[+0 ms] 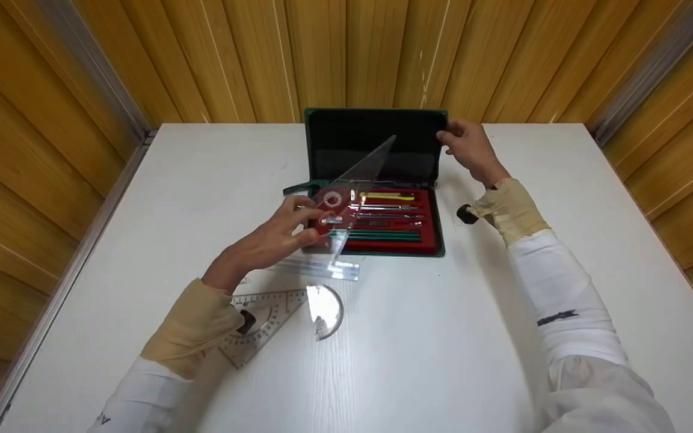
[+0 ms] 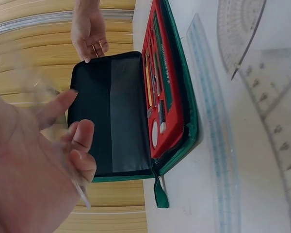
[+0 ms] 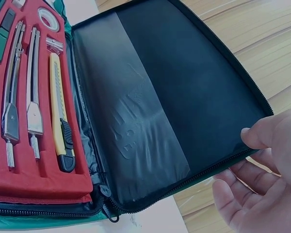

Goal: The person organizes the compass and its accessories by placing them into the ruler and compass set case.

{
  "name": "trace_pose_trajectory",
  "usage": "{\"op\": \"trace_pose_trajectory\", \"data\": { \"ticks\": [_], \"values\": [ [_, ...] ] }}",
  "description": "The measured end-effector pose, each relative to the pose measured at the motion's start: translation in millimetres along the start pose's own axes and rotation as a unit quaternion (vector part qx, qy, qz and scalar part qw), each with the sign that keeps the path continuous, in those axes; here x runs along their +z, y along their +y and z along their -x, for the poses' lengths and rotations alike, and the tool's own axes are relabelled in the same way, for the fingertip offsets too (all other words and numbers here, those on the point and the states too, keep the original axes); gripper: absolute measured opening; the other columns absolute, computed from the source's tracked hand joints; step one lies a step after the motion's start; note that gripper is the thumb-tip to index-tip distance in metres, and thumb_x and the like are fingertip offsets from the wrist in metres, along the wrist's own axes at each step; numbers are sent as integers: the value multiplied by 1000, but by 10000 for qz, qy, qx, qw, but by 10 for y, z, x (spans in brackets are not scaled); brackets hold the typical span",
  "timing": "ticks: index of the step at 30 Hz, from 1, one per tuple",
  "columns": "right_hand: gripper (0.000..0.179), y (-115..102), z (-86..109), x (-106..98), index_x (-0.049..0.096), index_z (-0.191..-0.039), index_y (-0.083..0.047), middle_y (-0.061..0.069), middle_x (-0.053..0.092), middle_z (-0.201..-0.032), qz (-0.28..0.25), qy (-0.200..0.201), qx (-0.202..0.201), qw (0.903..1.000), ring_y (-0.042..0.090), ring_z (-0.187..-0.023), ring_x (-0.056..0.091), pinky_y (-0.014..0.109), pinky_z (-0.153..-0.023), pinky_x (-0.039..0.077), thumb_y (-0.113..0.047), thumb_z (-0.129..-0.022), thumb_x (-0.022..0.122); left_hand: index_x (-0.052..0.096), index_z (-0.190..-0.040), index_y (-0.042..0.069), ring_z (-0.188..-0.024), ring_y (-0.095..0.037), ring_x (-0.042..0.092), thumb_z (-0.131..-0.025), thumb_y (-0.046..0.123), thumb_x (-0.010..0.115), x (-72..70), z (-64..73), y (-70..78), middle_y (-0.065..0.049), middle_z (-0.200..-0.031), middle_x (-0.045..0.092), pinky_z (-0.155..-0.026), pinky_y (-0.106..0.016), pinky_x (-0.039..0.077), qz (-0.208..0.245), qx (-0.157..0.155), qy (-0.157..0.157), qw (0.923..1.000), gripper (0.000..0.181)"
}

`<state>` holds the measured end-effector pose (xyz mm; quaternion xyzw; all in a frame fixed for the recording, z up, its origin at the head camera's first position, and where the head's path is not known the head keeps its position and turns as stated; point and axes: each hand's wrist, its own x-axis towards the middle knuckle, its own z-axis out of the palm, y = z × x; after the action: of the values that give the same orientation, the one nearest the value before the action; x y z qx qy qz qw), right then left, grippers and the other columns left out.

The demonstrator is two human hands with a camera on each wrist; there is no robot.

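A green zip case stands open on the table, its black lid (image 1: 376, 141) raised. My right hand (image 1: 473, 147) grips the lid's right edge, thumb inside and fingers behind, as the right wrist view shows. In my left hand (image 1: 277, 234) is a clear set square (image 1: 373, 159), pinched between thumb and fingers and tilted over the left part of the case. The case's red tray (image 3: 43, 187) holds a yellow utility knife (image 3: 60, 104), two metal compass-like tools (image 3: 10, 116), a white ring (image 3: 48, 19), a sharpener (image 3: 54, 45) and green pencils (image 1: 382, 236).
In front of the case lie a clear ruler (image 2: 211, 97), a half-round protractor (image 1: 337, 313) and a second set square (image 1: 262, 337), partly under my left wrist. A green zip tab (image 2: 160, 194) sticks out at the case's left. Wood-patterned panels (image 1: 376, 54) stand behind the white table (image 1: 418, 361).
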<state>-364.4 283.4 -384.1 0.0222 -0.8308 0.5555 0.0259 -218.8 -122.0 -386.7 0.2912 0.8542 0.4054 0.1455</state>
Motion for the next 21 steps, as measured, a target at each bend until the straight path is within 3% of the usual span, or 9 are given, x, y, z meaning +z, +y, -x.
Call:
{"op": "trace_pose_trajectory", "data": {
  "ticks": [3,5,7,9,12,16,19,21],
  "values": [
    [30,-10,7,6,62,-132,-2,11,65,-122,-31,-21,5,10000,23,-111,58,36,-91,48,-19,-107,56,60,-144,13,-137,-35,36,-95,80,40,-9,-25,24,-13,-152,32,-112,-59,36,-269,-120,88,9995,85],
    [30,-16,12,6,62,-132,-3,11,66,-122,-32,-28,-3,10000,23,-111,58,36,-91,48,-19,-107,56,63,-139,11,-136,-34,38,-107,54,46,-11,-64,46,-13,-150,35,-113,-56,38,-489,-150,200,9985,57],
    [30,-19,22,0,62,-131,-3,11,66,-122,-32,-13,-4,10000,22,-111,58,36,-91,48,-19,-107,57,67,-132,8,-135,-31,41,-111,28,49,-18,-126,72,-13,-147,39,-113,-51,41,-754,-117,404,9963,34],
    [29,-13,35,-12,63,-131,-2,10,67,-120,-43,17,-11,10000,22,-110,59,35,-90,49,-18,-107,57,69,-126,6,-133,-28,44,-109,11,51,-35,-195,106,-13,-142,43,-112,-45,44,-984,-63,613,9932,25],
    [28,-2,56,-20,64,-129,-2,9,68,-117,-59,50,-28,10000,21,-107,59,31,-86,49,-17,-106,57,70,-119,6,-126,-25,49,-106,3,55,-85,-279,159,-12,-132,48,-108,-39,48,-1339,26,897,9869,20],
    [26,6,77,-21,65,-127,-3,7,68,-113,-111,64,-82,9999,19,-105,60,33,-86,49,-16,-106,57,64,-123,7,-119,-24,57,-103,2,62,-172,-359,197,-12,-125,53,-103,-38,51,-1791,270,1097,9773,21],
    [26,1,86,-15,65,-126,-2,7,68,-112,-127,15,-121,9998,19,-105,60,35,-88,49,-19,-107,57,52,-130,7,-110,-26,61,-99,0,67,-246,-421,214,-14,-122,57,-97,-38,54,-1921,374,1149,9739,35],
    [27,-5,88,-14,65,-127,-3,7,69,-113,-135,-23,-127,9998,20,-106,60,36,-89,49,-20,-107,57,47,-134,7,-105,-27,61,-97,-1,69,-293,-471,230,-14,-121,59,-95,-38,55,-1924,285,1148,9742,44]
  ]
}}
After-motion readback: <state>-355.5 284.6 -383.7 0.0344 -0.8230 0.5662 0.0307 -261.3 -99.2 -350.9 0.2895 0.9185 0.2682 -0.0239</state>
